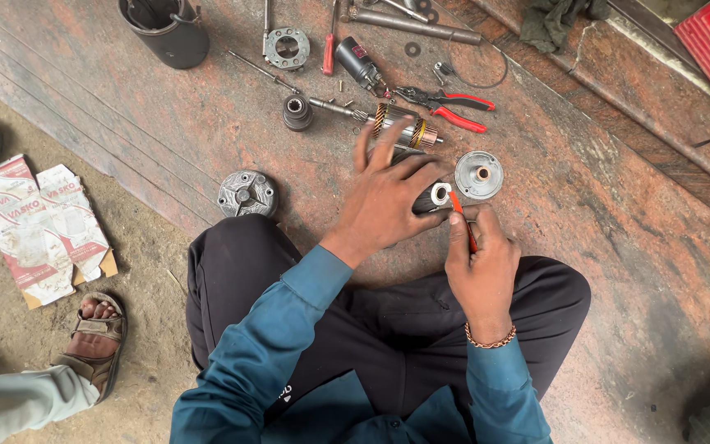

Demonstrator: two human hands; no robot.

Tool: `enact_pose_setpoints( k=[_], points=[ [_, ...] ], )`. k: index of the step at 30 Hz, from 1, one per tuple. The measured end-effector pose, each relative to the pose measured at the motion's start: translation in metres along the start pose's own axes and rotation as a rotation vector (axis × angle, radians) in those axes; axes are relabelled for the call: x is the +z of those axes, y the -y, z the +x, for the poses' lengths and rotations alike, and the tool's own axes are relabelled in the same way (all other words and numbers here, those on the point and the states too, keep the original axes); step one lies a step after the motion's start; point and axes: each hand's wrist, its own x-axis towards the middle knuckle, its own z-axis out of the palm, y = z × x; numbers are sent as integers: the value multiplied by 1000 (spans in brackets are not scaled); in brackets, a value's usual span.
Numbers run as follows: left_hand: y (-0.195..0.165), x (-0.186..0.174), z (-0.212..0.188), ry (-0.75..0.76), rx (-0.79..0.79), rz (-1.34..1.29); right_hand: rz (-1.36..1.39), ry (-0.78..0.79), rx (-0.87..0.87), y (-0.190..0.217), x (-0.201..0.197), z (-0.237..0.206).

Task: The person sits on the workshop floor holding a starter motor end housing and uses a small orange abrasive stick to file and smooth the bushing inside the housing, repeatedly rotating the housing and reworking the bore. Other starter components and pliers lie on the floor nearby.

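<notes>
The left hand [388, 193] lies over a dark cylindrical motor housing [427, 197] on the reddish stone floor [618, 214], fingers spread and wrapped around its body, holding it down just ahead of the person's crossed legs. The right hand [478, 259] is closed on a thin orange-handled tool [462, 218] — its tip touches the housing's round open end. Just beside that end sits a grey round metal end cap [479, 174]. Beyond the left fingers lies a copper-wound armature on a steel shaft [392, 119], with red-handled pliers [454, 107] near it — toward the floor's far edge.
</notes>
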Motion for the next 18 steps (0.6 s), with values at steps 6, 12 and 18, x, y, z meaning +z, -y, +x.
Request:
enact_pose_setpoints(
  k=[6,12,18],
  points=[
    [4,15,2,26,-9,-15,-66,60,12,-5,-4,9],
    [6,19,1,17,-14,-29,-37,121,-102,-23,-9,27],
    [6,18,3,31,-20,-70,-122,135,-373,-37,-16,45]
  ],
)
